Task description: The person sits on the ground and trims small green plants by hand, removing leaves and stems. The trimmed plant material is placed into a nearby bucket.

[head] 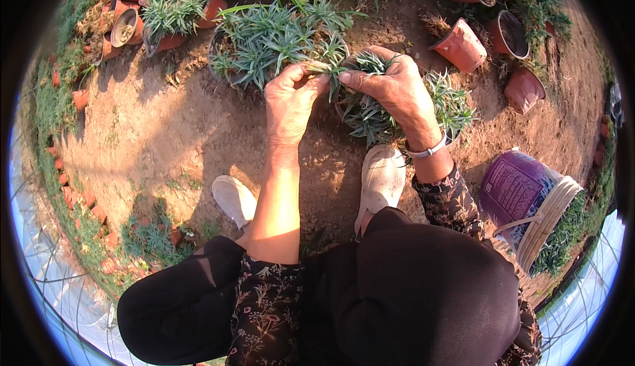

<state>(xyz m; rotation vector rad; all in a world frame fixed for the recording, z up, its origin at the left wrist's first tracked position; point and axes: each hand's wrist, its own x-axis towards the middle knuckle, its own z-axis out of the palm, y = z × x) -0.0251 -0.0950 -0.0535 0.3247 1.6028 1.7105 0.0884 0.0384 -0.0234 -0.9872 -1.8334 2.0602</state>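
My left hand (296, 93) pinches the leaves of a small blue-green shoot (333, 70) between thumb and fingertips. Close against it, my right hand (389, 80) has its thumb and forefinger at the shoot's other side. A bunch of cut shoots (369, 63) sits in the curl of my right fingers. Both hands are over the near edge of a dense potted plant (273, 38) with narrow blue-green leaves. Below and beside my right hand grow more such potted plants (449, 103). Whether the pinched shoot is still joined to a plant is hidden.
A purple plastic bucket (513, 187) holding green cuttings (555, 239) stands at the right. Terracotta-coloured plastic pots (464, 48) lie tipped over at upper right. More pots (126, 27) and plants (176, 8) crowd the upper left. Bare soil (149, 118) surrounds my shoes (382, 175).
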